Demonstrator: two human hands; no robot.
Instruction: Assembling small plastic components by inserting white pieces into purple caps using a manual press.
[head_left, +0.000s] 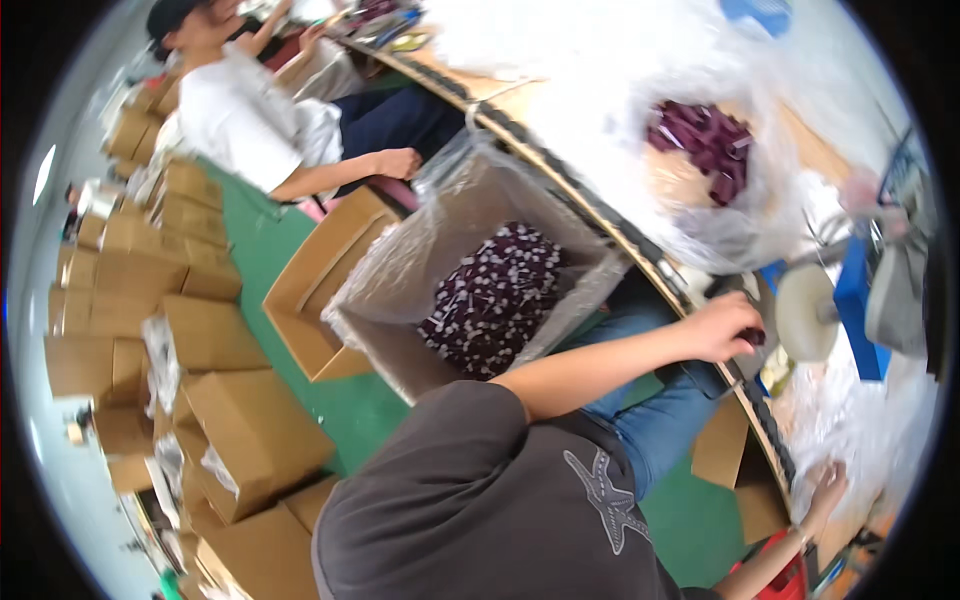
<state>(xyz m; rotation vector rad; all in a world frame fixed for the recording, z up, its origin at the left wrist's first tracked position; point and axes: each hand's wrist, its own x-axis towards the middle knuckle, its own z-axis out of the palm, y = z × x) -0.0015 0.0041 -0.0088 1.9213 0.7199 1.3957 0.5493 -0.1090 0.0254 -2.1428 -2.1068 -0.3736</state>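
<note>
My left hand [722, 328] is at the table edge, closed around a small dark maroon piece [755, 336] that shows only in part. Just beyond it stands a machine with a rounded beige part [806, 312] and a blue plate [860, 310]. Farther down the table edge, my right hand [826, 488] rests by crumpled clear plastic [870, 440]; its fingers are small and blurred. Left of my knees, a carton lined with clear plastic [385, 290] holds a heap of dark maroon pieces with white bits [495, 295]. Similar maroon pieces [705, 145] lie in an open clear bag on the table.
An open cardboard box [325, 290] stands beside the lined carton. Many brown cartons [250, 430] are stacked on the left along the green floor [270, 240]. A co-worker in a white shirt [235, 120] sits farther up the table. A red container [785, 570] is below my right arm.
</note>
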